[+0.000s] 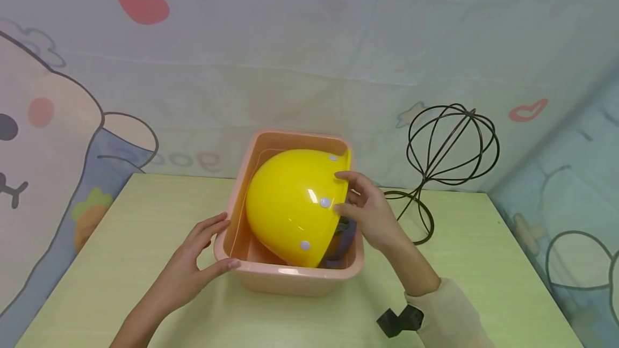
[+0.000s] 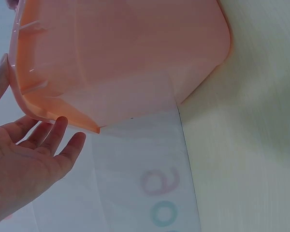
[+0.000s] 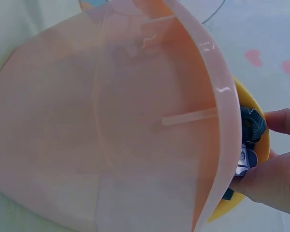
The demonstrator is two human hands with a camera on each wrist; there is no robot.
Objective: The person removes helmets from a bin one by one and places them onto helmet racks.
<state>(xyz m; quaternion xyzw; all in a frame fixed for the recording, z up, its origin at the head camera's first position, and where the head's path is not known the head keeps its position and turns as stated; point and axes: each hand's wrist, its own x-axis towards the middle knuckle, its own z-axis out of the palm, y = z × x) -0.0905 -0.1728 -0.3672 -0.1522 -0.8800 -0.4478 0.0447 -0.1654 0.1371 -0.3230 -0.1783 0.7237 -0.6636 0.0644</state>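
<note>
Yellow helmet (image 1: 290, 205) sits tilted on its side inside the pink tub (image 1: 242, 230) mid-table. Right hand (image 1: 369, 211) grips the helmet's right rim, fingers curled round it. Left hand (image 1: 193, 262) is flat-fingered, thumb touching the tub's near-left corner.

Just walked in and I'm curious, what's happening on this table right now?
A person is handling a yellow hard hat that sits tilted in a peach plastic tub on a pale green table. The right hand grips the hat's rim, while the left hand rests open against the tub's near corner. A black wire stand is to the right.
</note>
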